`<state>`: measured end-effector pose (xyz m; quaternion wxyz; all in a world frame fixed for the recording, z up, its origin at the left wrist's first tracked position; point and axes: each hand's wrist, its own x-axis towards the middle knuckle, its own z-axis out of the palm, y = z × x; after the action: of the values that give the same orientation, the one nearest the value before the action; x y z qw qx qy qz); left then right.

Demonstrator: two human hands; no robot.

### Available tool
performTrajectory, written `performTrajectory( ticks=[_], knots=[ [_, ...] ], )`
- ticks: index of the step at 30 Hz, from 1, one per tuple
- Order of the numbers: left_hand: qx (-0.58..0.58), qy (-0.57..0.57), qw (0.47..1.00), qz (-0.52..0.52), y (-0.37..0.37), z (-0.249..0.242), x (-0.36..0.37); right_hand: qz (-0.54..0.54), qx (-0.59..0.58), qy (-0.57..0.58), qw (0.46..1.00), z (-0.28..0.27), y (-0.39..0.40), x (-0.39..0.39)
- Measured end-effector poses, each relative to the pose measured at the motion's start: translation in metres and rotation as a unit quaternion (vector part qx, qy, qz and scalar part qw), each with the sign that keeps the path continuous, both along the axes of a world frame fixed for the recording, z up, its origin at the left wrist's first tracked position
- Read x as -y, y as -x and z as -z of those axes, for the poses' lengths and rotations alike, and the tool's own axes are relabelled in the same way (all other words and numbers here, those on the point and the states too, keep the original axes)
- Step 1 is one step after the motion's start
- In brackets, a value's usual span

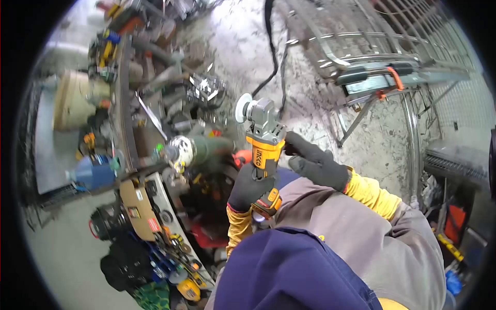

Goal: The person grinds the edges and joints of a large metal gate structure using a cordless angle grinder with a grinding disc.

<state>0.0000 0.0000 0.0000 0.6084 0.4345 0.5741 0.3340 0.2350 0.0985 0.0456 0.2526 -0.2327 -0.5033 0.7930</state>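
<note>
My left hand (250, 187), in a dark glove, is wrapped round the grip of a yellow and grey cordless angle grinder (264, 148). The tool stands roughly upright in front of me. A pale round disc (243, 107) is fitted at its head, facing left, and the battery (267, 203) shows below my fist. My right hand (319, 164), gloved too, is close to the grinder's right side. Its bent forefinger and thumb are apart, with the fingertips near the grey gear housing. Both forearms wear yellow sleeves.
A metal frame with bars (361, 82) stands at the right, an orange clamp (395, 78) on it. A green gas cylinder (209, 151) is at my left, beside a cluttered workbench (125, 103). A black cable (269, 67) hangs ahead. Several tools crowd a lower shelf (178, 217).
</note>
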Motion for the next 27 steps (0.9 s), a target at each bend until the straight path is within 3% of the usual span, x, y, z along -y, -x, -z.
performTrajectory(
  ticks=[2,3,5,7,9,11,13,15,17,18,27],
  knots=[
    [0.184,-0.01,0.982,0.032,0.012,-0.007,-0.029,-0.02,-0.053,0.01,0.998,0.008,0.021,-0.01],
    [0.122,-0.035,0.99,0.061,-0.055,-0.062,-0.052,0.0,-0.127,-0.067,0.99,-0.004,-0.042,-0.024],
    [0.136,-0.046,0.986,0.085,-0.104,-0.082,-0.077,-0.034,-0.152,-0.006,0.988,-0.045,-0.092,-0.036],
    [0.175,-0.044,0.976,0.124,-0.137,-0.096,-0.09,0.055,-0.147,-0.033,0.987,-0.053,-0.114,-0.032],
    [0.171,-0.085,0.98,0.064,-0.171,-0.107,-0.103,0.172,-0.208,-0.183,0.945,-0.053,-0.134,-0.037],
    [0.112,-0.104,0.98,0.123,-0.191,-0.107,-0.118,0.25,-0.183,-0.247,0.918,-0.044,-0.157,-0.035],
    [-0.018,-0.11,0.98,0.167,-0.214,-0.112,-0.128,0.337,0.01,-0.32,0.885,-0.034,-0.178,-0.036],
    [-0.023,-0.09,0.977,0.19,-0.239,-0.116,-0.135,0.366,-0.006,-0.3,0.881,-0.03,-0.199,-0.033],
    [-0.025,-0.05,0.974,0.221,-0.263,-0.118,-0.144,0.415,-0.124,-0.218,0.874,-0.022,-0.212,-0.033],
    [-0.049,-0.053,0.966,0.248,-0.27,-0.117,-0.148,0.435,-0.144,-0.235,0.857,-0.019,-0.218,-0.034],
    [-0.04,-0.015,0.968,0.245,-0.323,-0.122,-0.156,0.445,-0.197,-0.161,0.858,-0.01,-0.254,-0.043]
  ],
)
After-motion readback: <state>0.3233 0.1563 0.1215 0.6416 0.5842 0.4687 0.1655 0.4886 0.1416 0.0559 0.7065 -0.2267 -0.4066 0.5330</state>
